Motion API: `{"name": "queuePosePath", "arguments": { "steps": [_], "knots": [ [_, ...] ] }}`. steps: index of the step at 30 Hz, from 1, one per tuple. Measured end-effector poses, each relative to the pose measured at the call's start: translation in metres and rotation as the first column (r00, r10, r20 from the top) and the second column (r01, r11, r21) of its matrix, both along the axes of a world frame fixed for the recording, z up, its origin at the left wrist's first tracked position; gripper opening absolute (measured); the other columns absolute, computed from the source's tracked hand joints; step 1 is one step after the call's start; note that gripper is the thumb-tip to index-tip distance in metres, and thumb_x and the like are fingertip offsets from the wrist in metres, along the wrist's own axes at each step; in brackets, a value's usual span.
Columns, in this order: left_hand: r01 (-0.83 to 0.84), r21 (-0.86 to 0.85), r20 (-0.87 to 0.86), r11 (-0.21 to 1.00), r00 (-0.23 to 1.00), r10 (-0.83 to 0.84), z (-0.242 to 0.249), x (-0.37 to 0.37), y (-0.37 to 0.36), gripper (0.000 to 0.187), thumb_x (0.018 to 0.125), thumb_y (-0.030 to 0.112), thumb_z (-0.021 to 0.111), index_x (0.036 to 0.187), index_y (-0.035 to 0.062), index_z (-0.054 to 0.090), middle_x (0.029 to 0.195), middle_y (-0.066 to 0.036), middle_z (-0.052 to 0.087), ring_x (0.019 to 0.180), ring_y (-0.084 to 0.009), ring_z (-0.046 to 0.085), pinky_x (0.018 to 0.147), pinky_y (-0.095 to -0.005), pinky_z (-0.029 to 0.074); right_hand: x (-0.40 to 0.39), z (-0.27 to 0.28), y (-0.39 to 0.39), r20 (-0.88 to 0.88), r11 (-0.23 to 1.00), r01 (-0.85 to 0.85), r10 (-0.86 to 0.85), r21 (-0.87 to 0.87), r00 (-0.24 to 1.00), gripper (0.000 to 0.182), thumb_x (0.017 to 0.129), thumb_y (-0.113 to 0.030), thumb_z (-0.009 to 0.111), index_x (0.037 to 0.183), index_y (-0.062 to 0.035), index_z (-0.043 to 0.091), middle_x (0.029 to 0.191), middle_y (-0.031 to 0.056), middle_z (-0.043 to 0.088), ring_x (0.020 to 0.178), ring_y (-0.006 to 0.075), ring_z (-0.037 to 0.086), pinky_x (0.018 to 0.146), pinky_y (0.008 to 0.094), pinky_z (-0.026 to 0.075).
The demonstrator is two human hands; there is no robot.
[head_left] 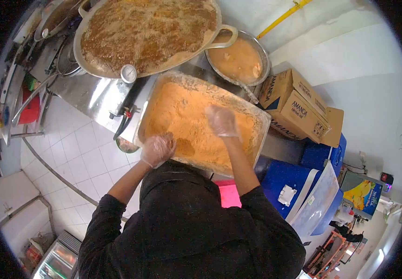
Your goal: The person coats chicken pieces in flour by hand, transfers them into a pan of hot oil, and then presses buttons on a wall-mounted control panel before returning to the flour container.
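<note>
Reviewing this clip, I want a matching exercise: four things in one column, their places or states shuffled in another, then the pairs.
Things
1. Left hand
2. Dial gauge
3. Cardboard box
4. Right hand

Places or states
A. Printed "AMANDA"
B. Gloved, at the middle of the orange powder
C. Gloved, by the near left corner of the tray
D. At the near rim of the large pan

Pairs: 1-C, 2-D, 3-A, 4-B

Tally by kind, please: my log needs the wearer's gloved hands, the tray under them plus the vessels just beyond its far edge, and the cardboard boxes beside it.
Gloved left hand and right hand: 2
Tray, large pan and bowl: 3
Cardboard box: 1
Total: 6
</note>
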State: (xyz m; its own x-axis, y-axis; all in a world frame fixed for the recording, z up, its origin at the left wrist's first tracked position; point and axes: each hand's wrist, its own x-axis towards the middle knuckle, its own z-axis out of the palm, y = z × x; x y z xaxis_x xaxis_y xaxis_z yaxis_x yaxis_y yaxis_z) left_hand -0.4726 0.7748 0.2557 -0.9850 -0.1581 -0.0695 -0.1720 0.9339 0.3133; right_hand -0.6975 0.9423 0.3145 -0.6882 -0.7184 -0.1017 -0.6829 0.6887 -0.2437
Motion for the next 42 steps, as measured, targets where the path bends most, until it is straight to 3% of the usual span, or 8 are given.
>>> {"name": "queuePosePath", "arguments": {
  "steps": [5,8,13,17,19,23,26,42],
  "knots": [
    [0.082,0.004,-0.049,0.997,0.995,-0.081,0.006,0.000,-0.001,0.030,0.092,0.036,0.053,0.087,0.0066,0.057,0.076,-0.016,0.064,0.065,-0.0325,0.065,0.059,-0.0448,0.054,-0.101,0.054,0.017,-0.277,0.956,0.281,-0.292,-0.081,0.915,0.018,0.090,-0.017,0.059,0.090,-0.0007,0.066,0.073,0.0156,0.065,0.071,0.0337,0.065,0.069,0.0460,0.054],
    [0.116,-0.025,-0.077,0.993,0.990,-0.118,-0.001,0.002,-0.002,0.029,0.091,0.035,0.054,0.087,0.0063,0.057,0.076,-0.015,0.064,0.064,-0.0323,0.065,0.057,-0.0445,0.053,-0.142,0.056,0.025,0.075,0.916,0.279,-0.312,0.289,0.947,0.023,0.092,-0.022,0.061,0.094,0.0006,0.067,0.072,0.0122,0.066,0.069,0.0287,0.065,0.069,0.0424,0.054],
    [0.118,-0.032,-0.143,0.993,0.982,-0.121,0.008,-0.001,0.000,0.026,0.089,0.033,0.056,0.086,0.0067,0.057,0.075,-0.014,0.064,0.064,-0.0316,0.065,0.056,-0.0456,0.053,-0.200,-0.025,0.047,0.996,0.586,0.810,-0.053,-0.023,0.067,0.028,0.093,-0.025,0.066,0.105,0.0006,0.063,0.088,0.0130,0.066,0.076,0.0166,0.063,0.064,0.0264,0.053],
    [-0.002,0.073,0.006,0.997,1.000,0.001,0.023,-0.005,0.003,0.025,0.089,0.032,0.056,0.087,0.0073,0.059,0.078,-0.014,0.065,0.064,-0.0317,0.065,0.056,-0.0463,0.053,-0.135,-0.009,0.026,0.817,0.463,0.743,-0.066,-0.484,0.573,0.017,0.098,-0.017,0.057,0.109,-0.0031,0.057,0.083,0.0088,0.061,0.062,0.0140,0.054,0.052,0.0248,0.049],
    [-0.004,0.063,0.074,0.998,0.997,-0.001,0.027,-0.005,0.002,0.025,0.089,0.032,0.056,0.089,0.0074,0.059,0.080,-0.014,0.066,0.064,-0.0320,0.065,0.057,-0.0461,0.053,-0.171,-0.036,0.020,0.997,0.362,0.932,0.058,0.025,-0.049,0.024,0.099,-0.023,0.054,0.109,-0.0012,0.056,0.093,0.0159,0.064,0.066,0.0193,0.059,0.058,0.0239,0.054],
    [-0.009,0.032,0.040,0.999,0.999,0.008,0.030,-0.006,0.001,0.024,0.089,0.031,0.057,0.089,0.0075,0.061,0.080,-0.014,0.066,0.064,-0.0318,0.065,0.058,-0.0454,0.054,-0.150,0.020,0.001,0.720,0.756,0.649,-0.498,0.088,0.483,0.029,0.099,-0.024,0.050,0.107,0.0036,0.058,0.087,0.0136,0.063,0.067,0.0228,0.059,0.063,0.0383,0.050],
    [0.028,0.005,-0.015,1.000,1.000,-0.028,0.026,-0.003,0.002,0.024,0.088,0.031,0.056,0.091,0.0073,0.062,0.083,-0.013,0.066,0.068,-0.0311,0.066,0.060,-0.0447,0.054,-0.155,-0.005,0.004,0.576,0.718,0.689,-0.607,0.101,0.547,0.030,0.096,-0.018,0.052,0.117,0.0026,0.059,0.084,0.0180,0.064,0.072,0.0320,0.063,0.066,0.0427,0.050],
    [0.066,0.030,-0.058,0.997,0.996,-0.064,0.000,0.004,-0.002,0.027,0.089,0.033,0.056,0.093,0.0067,0.060,0.075,-0.016,0.064,0.061,-0.0342,0.064,0.057,-0.0457,0.052,-0.195,-0.054,0.017,-0.015,0.892,-0.063,0.078,0.448,0.997,0.017,0.088,-0.009,0.052,0.086,0.0017,0.065,0.091,0.0225,0.067,0.085,0.0349,0.065,0.069,0.0459,0.048]
  ]
}}
